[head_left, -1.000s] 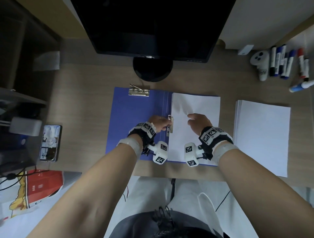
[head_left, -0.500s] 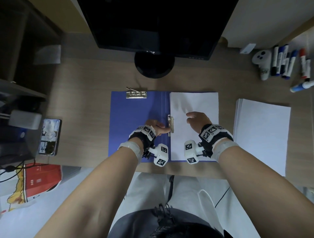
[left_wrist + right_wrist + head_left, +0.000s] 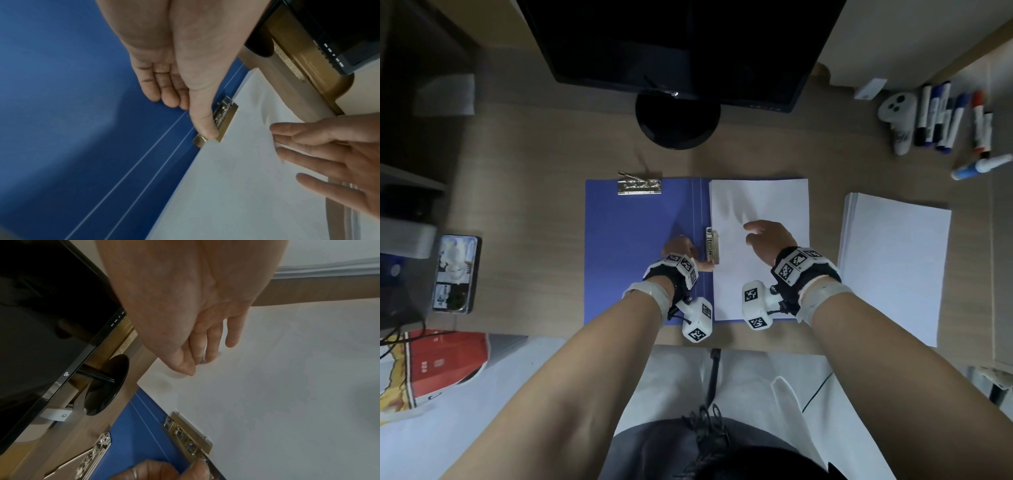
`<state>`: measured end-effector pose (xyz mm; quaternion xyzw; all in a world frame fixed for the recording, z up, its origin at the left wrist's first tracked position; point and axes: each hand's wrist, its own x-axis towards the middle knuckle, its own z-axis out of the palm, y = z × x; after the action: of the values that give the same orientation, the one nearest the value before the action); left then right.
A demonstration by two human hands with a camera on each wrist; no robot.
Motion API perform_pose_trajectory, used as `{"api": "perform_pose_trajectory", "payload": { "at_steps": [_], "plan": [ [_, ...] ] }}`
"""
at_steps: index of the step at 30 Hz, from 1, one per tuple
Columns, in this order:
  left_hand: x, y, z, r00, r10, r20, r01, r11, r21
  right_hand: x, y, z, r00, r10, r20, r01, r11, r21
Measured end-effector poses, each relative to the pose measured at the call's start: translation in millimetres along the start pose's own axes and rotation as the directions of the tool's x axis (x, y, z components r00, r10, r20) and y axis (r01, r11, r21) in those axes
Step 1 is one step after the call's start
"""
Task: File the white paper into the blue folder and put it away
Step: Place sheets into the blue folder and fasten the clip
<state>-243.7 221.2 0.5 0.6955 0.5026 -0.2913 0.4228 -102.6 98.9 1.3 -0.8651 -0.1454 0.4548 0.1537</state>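
Blue folder (image 3: 640, 246) lying open and flat on the wooden tabletop (image 3: 534, 164), in front of the black monitor stand (image 3: 677, 120). White paper (image 3: 760, 205) resting on the right half of the folder, its left edge tucked under the metal clip (image 3: 712, 245) beside the spine. A second metal clip (image 3: 639, 186) at the top edge of the left half.

Left hand (image 3: 679, 248) on the folder just left of the spine: thumb (image 3: 202, 120) pressed down on the near end of the spine clip, other fingers (image 3: 162, 91) curled, tips touching the blue cover. Grip: thumb pressing, nothing pinched.

Right hand (image 3: 767, 236) over the middle of the paper, fingers (image 3: 213, 340) loosely spread and nearly straight, pointing down at the sheet. Fingertips at the paper surface or just above it; cannot tell from any view whether touching. Nothing held.

Right of the folder, apart from it, a stack of white sheets (image 3: 893, 263). Farther back on the right, a row of markers (image 3: 948, 116) beside a white controller (image 3: 899, 120). At the left edge of the tabletop, a phone (image 3: 456, 274) lying face up.
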Motion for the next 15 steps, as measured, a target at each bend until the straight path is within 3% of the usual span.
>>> {"api": "perform_pose_trajectory", "payload": {
  "at_steps": [8, 15],
  "plan": [
    [0.1, -1.5, 10.6, 0.998, 0.005, -0.066, -0.003, 1.0, 0.019, -2.7, 1.9, 5.7, 1.0, -0.018, -0.024, 0.017, 0.999, -0.052],
    [1.3, 0.2, 4.2, 1.0, 0.005, 0.013, -0.006, 0.995, 0.097, -1.0, 3.9, 3.0, 0.999, -0.044, -0.004, 0.043, 0.996, -0.077]
  ]
}}
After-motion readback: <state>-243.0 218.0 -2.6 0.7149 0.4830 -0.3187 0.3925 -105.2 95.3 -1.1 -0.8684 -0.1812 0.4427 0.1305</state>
